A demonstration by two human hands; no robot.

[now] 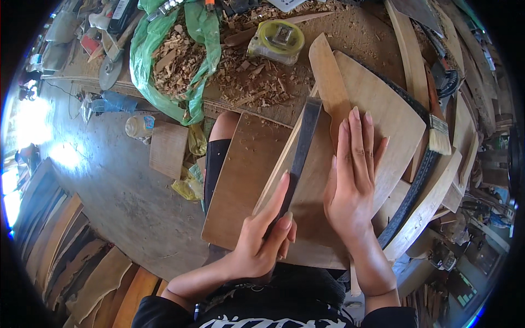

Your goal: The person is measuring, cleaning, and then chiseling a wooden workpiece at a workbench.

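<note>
A: Item one, the hands?

B: Left hand (262, 232): fingers curled round the lower end of a long dark strip (302, 150), forefinger stretched along its edge, thumb beneath. Right hand (353, 175): laid flat, fingers straight and close together, pressing on a narrow pale wooden slat (330, 82).

A: Item two, where do the strip and slat lie?

B: Both rest on a curved, fan-shaped wooden panel (383, 109) over the person's lap. The strip runs up and slightly rightward from the left hand, along the panel's left edge; the slat stands just right of it, its rounded tip past the panel's top edge. A darker brown board (240, 180) lies under the panel, to the left.

A: Item three, surroundings?

B: Paintbrush (438, 131) with pale bristles at the panel's right edge. Yellow tape measure (278, 37) on the bench above, among wood shavings (246, 74). Green plastic bag (164, 60) holding more shavings, upper left. Stacked curved wooden pieces (65, 246) on the floor, lower left.
</note>
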